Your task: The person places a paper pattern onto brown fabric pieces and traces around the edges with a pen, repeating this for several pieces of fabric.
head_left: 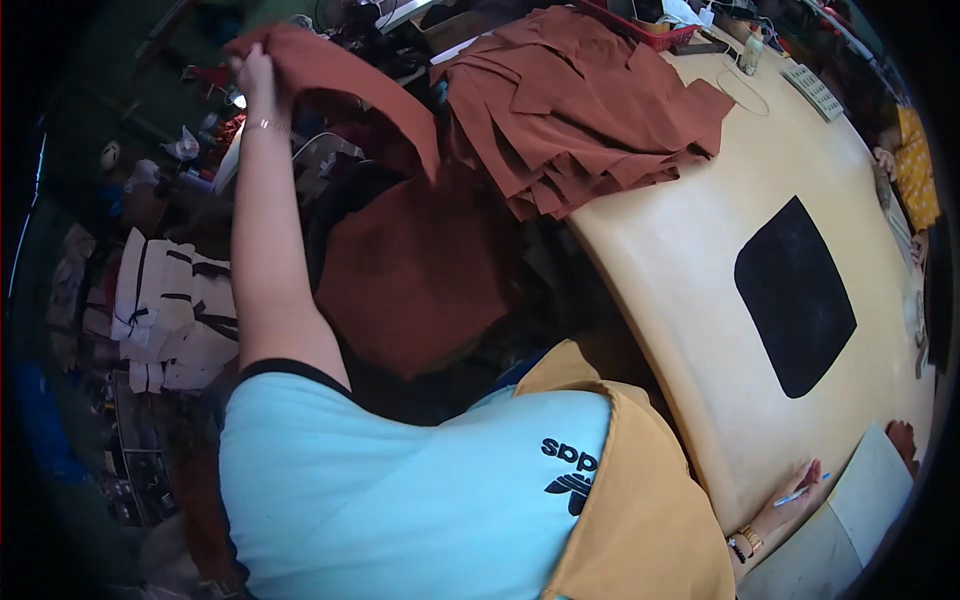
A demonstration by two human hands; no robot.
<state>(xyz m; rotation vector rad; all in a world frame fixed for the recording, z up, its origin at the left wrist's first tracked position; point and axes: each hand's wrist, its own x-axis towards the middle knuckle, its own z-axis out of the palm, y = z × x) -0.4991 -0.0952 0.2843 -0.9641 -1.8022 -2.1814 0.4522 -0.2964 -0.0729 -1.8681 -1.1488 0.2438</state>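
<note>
Left hand (253, 68) gripping raised brown cloth piece (340, 75), right hand (795, 492) pinching blue pen (797, 493), well apart.

My single head-worn fisheye looks steeply down, close over my shoulder, toward the cream table (700, 270) at right

Tan table (690, 300) bears rust cloth stack (590, 110), black patch (795, 295).

Matt rust-brown cloth (350, 70); smooth tabletop (680, 250).
</note>
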